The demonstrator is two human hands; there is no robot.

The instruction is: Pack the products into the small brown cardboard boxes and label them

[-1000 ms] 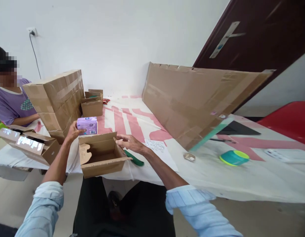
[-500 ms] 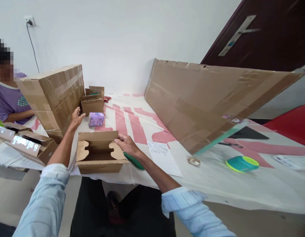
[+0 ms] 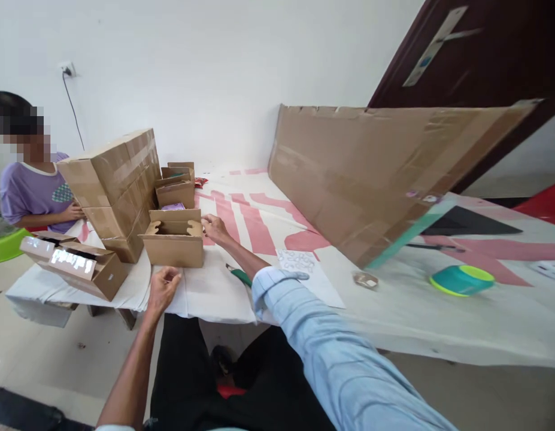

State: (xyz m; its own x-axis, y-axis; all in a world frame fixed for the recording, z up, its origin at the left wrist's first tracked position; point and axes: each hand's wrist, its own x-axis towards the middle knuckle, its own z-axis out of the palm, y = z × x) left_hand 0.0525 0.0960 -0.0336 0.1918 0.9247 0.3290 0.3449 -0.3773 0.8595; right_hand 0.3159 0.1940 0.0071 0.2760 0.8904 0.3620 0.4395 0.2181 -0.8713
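A small cardboard box [image 3: 173,251] stands on the cloth-covered table in front of me, its top open and notched side flaps showing. My right hand [image 3: 215,230] is closed at the box's right end, fingers against its upper edge. Nearer to me, in front of the box and apart from it, my left hand [image 3: 163,290] hovers low with loosely bent fingers and nothing visible in it. Behind the box, only the top of a purple packet [image 3: 173,207] shows. The inside of the box is mostly hidden by its front wall.
Taped cartons [image 3: 120,185] are stacked at left, with smaller boxes [image 3: 79,263] before them. A large cardboard panel [image 3: 349,173] leans at right. Paper [image 3: 311,278], a green-handled tool [image 3: 239,274], a tape roll [image 3: 366,280] and a teal container [image 3: 461,280] lie nearby. A person [image 3: 39,191] sits at left.
The box has moved away from me, in front of the purple packet, with my right hand at its side. My left hand has come back from beside the packet to the near table edge.
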